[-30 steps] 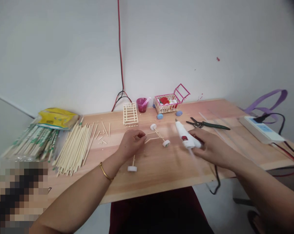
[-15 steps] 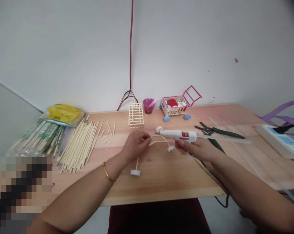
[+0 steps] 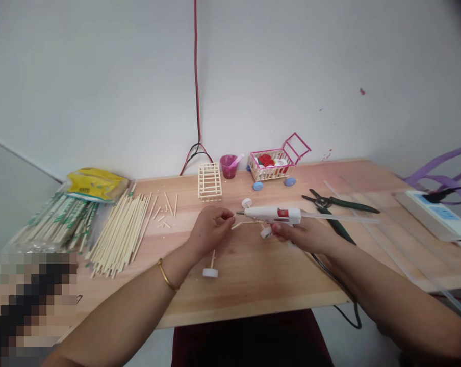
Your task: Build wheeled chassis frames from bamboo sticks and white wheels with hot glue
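My right hand (image 3: 297,234) is wrapped round a white hot glue gun (image 3: 269,214), with a clear glue stick (image 3: 337,218) poking out of its back. Its metal nozzle points left and lies close to the fingertips of my left hand (image 3: 215,227). Those fingers are pinched on a thin wooden stick, mostly hidden by the hand. Below the gun, thin sticks (image 3: 247,223) lie by white round caps (image 3: 266,233). Another stick with a white cap (image 3: 210,272) on its end sticks out below my left hand.
A stick frame (image 3: 210,182), a purple cup (image 3: 228,166) and a pink-edged toy cart (image 3: 272,165) stand along the wall. Loose sticks (image 3: 119,234) and a yellow packet (image 3: 96,184) lie left. Green-handled pruning shears (image 3: 349,205) and a power strip (image 3: 437,214) are right.
The glue gun's nozzle is now closer to my left fingertips, and less of the thin stick shows between them. The whole view has shifted slightly.
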The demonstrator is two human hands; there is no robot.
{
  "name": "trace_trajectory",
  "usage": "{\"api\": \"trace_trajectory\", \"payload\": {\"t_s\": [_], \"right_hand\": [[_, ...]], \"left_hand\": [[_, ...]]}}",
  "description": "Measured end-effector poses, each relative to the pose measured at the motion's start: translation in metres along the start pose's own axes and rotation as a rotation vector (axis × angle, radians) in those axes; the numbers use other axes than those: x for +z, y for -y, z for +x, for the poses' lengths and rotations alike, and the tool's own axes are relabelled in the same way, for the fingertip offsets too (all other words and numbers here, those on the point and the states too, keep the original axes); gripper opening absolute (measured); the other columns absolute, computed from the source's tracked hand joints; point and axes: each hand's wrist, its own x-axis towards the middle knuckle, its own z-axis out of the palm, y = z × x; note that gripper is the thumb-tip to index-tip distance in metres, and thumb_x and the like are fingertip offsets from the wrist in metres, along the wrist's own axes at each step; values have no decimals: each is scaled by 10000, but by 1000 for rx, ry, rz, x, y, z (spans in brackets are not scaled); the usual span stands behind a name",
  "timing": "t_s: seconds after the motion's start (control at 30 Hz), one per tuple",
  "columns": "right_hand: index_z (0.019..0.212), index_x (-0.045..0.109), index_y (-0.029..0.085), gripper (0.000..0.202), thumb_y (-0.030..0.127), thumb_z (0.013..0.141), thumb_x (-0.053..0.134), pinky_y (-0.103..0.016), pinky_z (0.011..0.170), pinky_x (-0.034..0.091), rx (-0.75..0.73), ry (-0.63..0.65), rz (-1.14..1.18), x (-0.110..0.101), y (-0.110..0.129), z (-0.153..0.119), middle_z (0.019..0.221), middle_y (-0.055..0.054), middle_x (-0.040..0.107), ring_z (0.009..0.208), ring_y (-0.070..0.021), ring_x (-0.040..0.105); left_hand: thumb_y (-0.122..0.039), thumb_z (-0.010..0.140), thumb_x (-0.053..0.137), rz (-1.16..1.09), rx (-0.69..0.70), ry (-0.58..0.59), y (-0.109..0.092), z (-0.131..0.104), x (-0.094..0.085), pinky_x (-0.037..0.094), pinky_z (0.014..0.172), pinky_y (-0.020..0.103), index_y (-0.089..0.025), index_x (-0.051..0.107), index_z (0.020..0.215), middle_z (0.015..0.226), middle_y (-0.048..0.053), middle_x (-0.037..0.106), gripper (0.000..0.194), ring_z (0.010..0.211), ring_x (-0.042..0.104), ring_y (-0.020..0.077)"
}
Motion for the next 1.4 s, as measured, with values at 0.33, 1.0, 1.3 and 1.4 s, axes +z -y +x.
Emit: {"api": "trace_trajectory", "payload": {"t_s": [0.33, 1.0, 1.3, 1.4], "right_hand": [[788, 668, 172, 446, 524, 892, 416, -258, 514, 382, -22, -18, -40, 0, 8, -1, 616, -36, 570, 561, -148, 512], [803, 655, 165, 368, 488, 867, 492, -247, 503, 356, 2, -56, -63, 1, 14, -4, 599, 2, 533, 549, -126, 491], [847, 647, 157, 383, 512, 856, 504, -259, 502, 365, 33, -21, -5, 4, 12, -4, 602, -2, 555, 546, -136, 498], [853, 644, 158, 377, 509, 858, 508, -257, 512, 372, 35, -16, 5, 4, 12, -4, 617, -4, 569, 560, -134, 503]], "left_hand": [[-210, 798, 611, 2, 18, -11, -1, 0, 0, 461, 719, 288, -185, 663, 739, 726, 12, 679, 83, 731, 610, 155], [-218, 795, 608, 16, 20, -6, -3, 0, -2, 465, 714, 292, -186, 667, 743, 743, 20, 690, 85, 739, 618, 163], [-217, 801, 604, 6, 27, -9, -2, 1, 0, 462, 709, 293, -185, 663, 727, 717, 14, 683, 100, 719, 612, 159], [-211, 802, 606, 4, 27, -10, -2, 1, 0, 461, 708, 294, -182, 663, 732, 723, 15, 683, 95, 722, 612, 159]]}}
